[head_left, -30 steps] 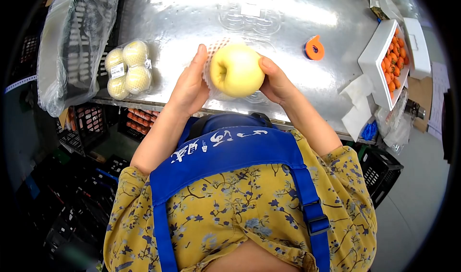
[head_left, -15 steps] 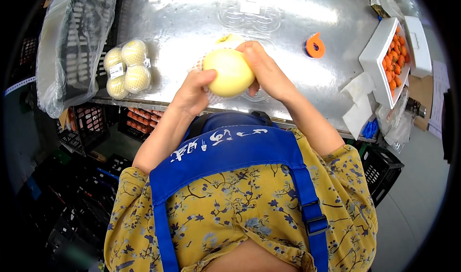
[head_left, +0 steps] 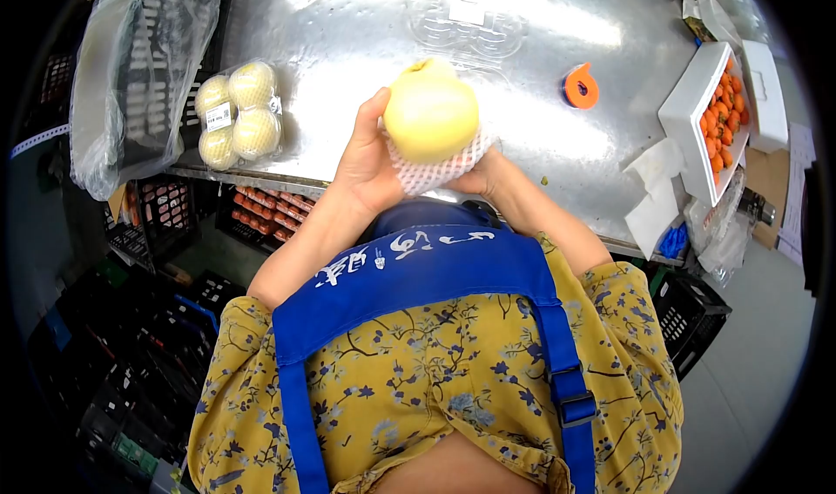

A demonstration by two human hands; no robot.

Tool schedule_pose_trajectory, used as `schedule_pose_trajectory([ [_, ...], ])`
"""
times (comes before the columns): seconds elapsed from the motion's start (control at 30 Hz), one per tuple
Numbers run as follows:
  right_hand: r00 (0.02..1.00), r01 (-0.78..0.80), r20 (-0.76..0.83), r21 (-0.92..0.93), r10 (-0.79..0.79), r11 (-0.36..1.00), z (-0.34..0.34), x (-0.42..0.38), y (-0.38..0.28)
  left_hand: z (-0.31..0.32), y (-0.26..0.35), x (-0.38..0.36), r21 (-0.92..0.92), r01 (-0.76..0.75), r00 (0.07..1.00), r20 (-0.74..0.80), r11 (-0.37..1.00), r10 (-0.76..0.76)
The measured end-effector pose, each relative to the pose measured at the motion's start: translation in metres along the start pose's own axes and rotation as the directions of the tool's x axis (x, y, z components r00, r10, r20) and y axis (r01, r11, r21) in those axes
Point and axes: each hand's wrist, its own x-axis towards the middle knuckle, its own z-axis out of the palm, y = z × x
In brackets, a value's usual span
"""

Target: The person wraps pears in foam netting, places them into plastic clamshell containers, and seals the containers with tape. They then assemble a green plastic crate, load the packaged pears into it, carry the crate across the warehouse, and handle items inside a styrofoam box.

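A round, pale yellow pear (head_left: 433, 115) sits in a white foam net sleeve (head_left: 440, 167) bunched around its lower part. My left hand (head_left: 366, 159) is closed round the left side of the pear and sleeve, thumb pointing up. From below right, my right hand (head_left: 477, 179) grips the sleeve, its fingers mostly hidden under it. Another yellow fruit (head_left: 421, 65) shows partly behind the pear's top. Beyond my hands, a clear plastic clamshell tray (head_left: 466, 37) with a white label lies on the metal table (head_left: 566, 154).
A labelled pack of several netted fruits (head_left: 254, 132) stands left, beside a plastic-lined crate (head_left: 131, 84). An orange tape dispenser (head_left: 581, 86) lies right of centre. At the far right is a white foam box (head_left: 684, 115) of small orange fruits. Black crates (head_left: 690, 320) stand below the table.
The pear has tilted up and the foam net now wraps its lower part. My right hand has moved from the pear's upper right side down to the sleeve below.
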Motion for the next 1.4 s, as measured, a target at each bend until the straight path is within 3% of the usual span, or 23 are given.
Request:
schedule_pose_trajectory([
  [0.1, 0.991, 0.105, 0.057, 0.242, -0.122, 0.965, 0.003, -0.003, -0.008, 0.007, -0.001, 0.0, 0.032, -0.024, 0.999, -0.038, 0.999, 0.025],
  [0.2, 0.989, 0.147, -0.014, 0.115, -0.146, 0.982, 0.0, -0.004, -0.015, 0.011, -0.007, 0.001, 0.087, -0.035, 0.996, -0.076, 0.996, 0.041],
  [0.3, 0.968, 0.183, -0.148, -0.144, -0.204, 0.972, -0.002, -0.001, -0.009, 0.015, -0.007, 0.0, -0.008, 0.053, 0.997, 0.055, 0.999, -0.053],
  [0.43, 0.989, 0.124, -0.077, -0.055, -0.128, 0.991, -0.009, -0.001, -0.01, 0.005, -0.005, 0.002, 0.075, 0.045, 0.981, 0.184, 0.996, -0.058],
  [0.6, 0.967, -0.002, -0.249, -0.201, -0.049, 0.98, 0.001, -0.017, -0.016, -0.002, 0.002, -0.006, 0.127, 0.086, 0.972, 0.208, 0.988, -0.112],
  [0.7, 0.985, 0.005, -0.17, -0.055, -0.014, 0.998, 0.009, -0.028, -0.023, 0.001, 0.005, -0.01, 0.175, 0.099, 0.955, 0.259, 0.98, -0.143],
  [0.73, 0.99, 0.056, -0.118, -0.176, -0.078, 0.983, 0.004, -0.031, -0.029, 0.0, 0.007, -0.01, 0.211, 0.082, 0.963, 0.234, 0.974, -0.132],
  [0.8, 0.983, 0.168, 0.002, -0.398, -0.182, 0.902, -0.009, -0.032, -0.043, -0.001, 0.009, -0.008, 0.279, 0.054, 0.977, 0.183, 0.959, -0.108],
  [0.83, 0.958, 0.179, -0.105, -0.505, -0.266, 0.844, -0.001, -0.033, -0.048, -0.002, 0.009, -0.007, 0.351, -0.004, 0.988, 0.144, 0.936, -0.05],
  [0.9, 0.828, 0.193, -0.149, -0.829, -0.54, 0.524, 0.012, -0.031, -0.047, -0.004, 0.006, -0.005, 0.489, -0.089, 0.996, 0.07, 0.868, 0.063],
  [0.97, 0.736, 0.195, -0.057, -0.936, -0.674, 0.293, 0.006, -0.026, -0.048, -0.003, 0.002, -0.002, 0.52, -0.171, 0.982, 0.018, 0.837, 0.19],
  [1.0, 0.689, 0.181, 0.004, -0.969, -0.725, 0.166, 0.005, -0.025, -0.046, -0.004, -0.001, 0.0, 0.572, -0.225, 0.964, 0.013, 0.789, 0.265],
  [1.07, 0.679, 0.196, -0.004, -0.963, -0.734, 0.186, 0.013, -0.029, -0.045, 0.0, 0.0, 0.003, 0.614, -0.281, 0.933, -0.005, 0.738, 0.359],
  [1.17, 0.634, 0.244, 0.081, -0.964, -0.769, 0.1, 0.022, -0.029, -0.036, -0.004, -0.004, 0.012, 0.761, -0.414, 0.845, 0.116, 0.5, 0.522],
  [1.2, 0.611, 0.262, 0.124, -0.964, -0.782, 0.051, 0.024, -0.029, -0.032, -0.006, -0.006, 0.014, 0.816, -0.46, 0.782, 0.185, 0.349, 0.596],
  [1.3, 0.574, 0.235, 0.2, -0.969, -0.794, -0.074, 0.041, -0.031, -0.016, -0.011, -0.008, 0.021, 0.787, -0.486, 0.751, 0.153, 0.381, 0.642],
  [1.33, 0.655, 0.196, 0.254, -0.967, -0.711, -0.164, 0.05, -0.038, -0.016, -0.011, -0.008, 0.019, 0.764, -0.478, 0.769, 0.126, 0.432, 0.627],
  [1.4, 0.563, 0.184, 0.326, -0.945, -0.759, -0.269, 0.051, -0.041, -0.01, -0.007, -0.006, 0.015, 0.744, -0.469, 0.775, 0.089, 0.476, 0.625],
])
